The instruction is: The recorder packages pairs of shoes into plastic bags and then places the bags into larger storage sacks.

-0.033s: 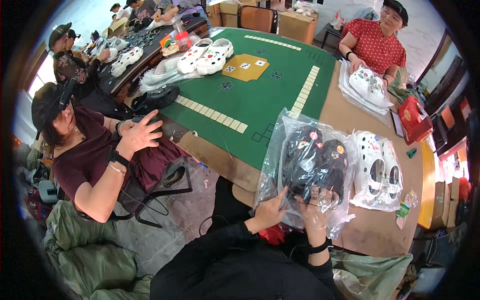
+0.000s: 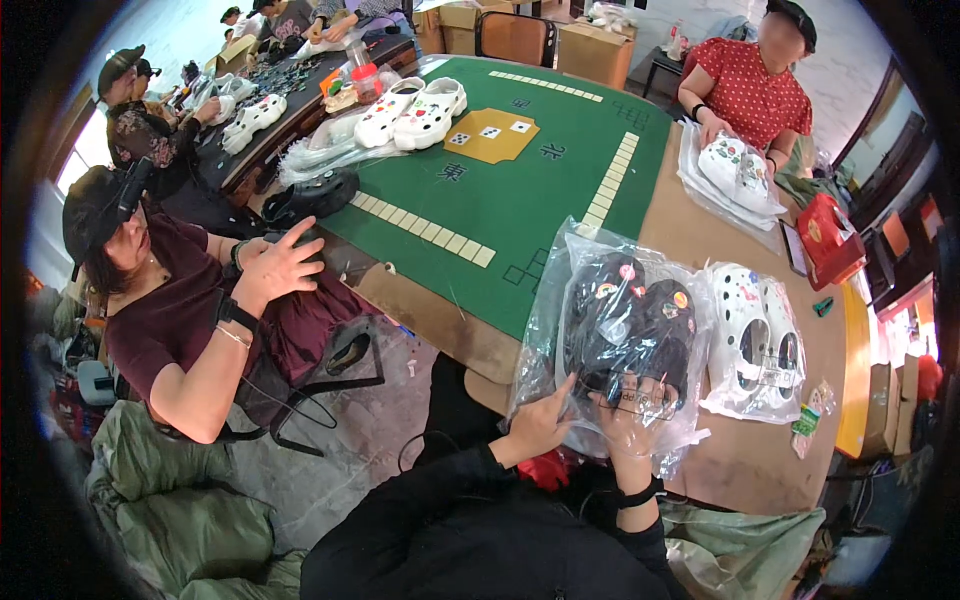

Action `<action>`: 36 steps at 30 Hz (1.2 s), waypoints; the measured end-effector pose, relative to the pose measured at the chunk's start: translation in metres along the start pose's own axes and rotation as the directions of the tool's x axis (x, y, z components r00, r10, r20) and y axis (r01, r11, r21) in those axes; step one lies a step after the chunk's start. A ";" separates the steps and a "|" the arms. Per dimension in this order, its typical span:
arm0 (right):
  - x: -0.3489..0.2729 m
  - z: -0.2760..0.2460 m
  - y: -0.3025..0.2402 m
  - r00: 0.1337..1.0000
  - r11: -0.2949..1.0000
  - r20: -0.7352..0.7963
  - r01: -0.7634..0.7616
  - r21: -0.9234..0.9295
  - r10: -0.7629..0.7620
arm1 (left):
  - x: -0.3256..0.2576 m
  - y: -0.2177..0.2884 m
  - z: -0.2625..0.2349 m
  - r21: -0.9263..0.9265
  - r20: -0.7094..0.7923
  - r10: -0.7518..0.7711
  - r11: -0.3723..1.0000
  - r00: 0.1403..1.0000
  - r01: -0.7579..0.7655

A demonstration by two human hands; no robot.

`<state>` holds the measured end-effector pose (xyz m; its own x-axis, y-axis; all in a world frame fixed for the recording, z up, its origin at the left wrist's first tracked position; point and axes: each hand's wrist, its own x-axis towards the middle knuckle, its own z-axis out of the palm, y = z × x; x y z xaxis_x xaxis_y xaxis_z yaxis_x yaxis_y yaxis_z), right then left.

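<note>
A pair of black clogs (image 2: 665, 315) with colourful charms lies inside a clear plastic bag (image 2: 548, 290) at the table's near edge. My right hand (image 2: 628, 425) reaches into the bag from its near end, its fingers closed at the heels of the clogs and seen through the plastic. At the bag's near left edge, my left hand (image 2: 538, 428) grips the plastic, index finger pointing forward along it and the other fingers curled. Just to the right sits a pair of white clogs (image 2: 745, 310) in its own clear bag.
A green mat (image 2: 420, 205) covers much of the table; white clogs (image 2: 425, 115) stand at its far left. A co-worker at left handles a dark object (image 2: 312, 258); another at far right handles bagged white clogs (image 2: 735, 165). A small packet (image 2: 808, 425) lies near the right edge.
</note>
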<state>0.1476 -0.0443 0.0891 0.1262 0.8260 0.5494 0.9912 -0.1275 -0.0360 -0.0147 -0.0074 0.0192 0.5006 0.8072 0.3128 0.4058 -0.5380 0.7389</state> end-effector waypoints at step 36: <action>-0.002 -0.001 0.002 1.000 1.000 0.003 0.007 0.010 -0.007 | -0.001 -0.001 0.004 0.027 -0.061 0.083 0.996 0.995 -0.082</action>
<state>0.1497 -0.0465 0.0887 0.1191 0.8286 0.5470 0.9924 -0.1159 -0.0405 -0.0127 -0.0086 0.0162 0.4848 0.7729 0.4095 0.3836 -0.6086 0.6946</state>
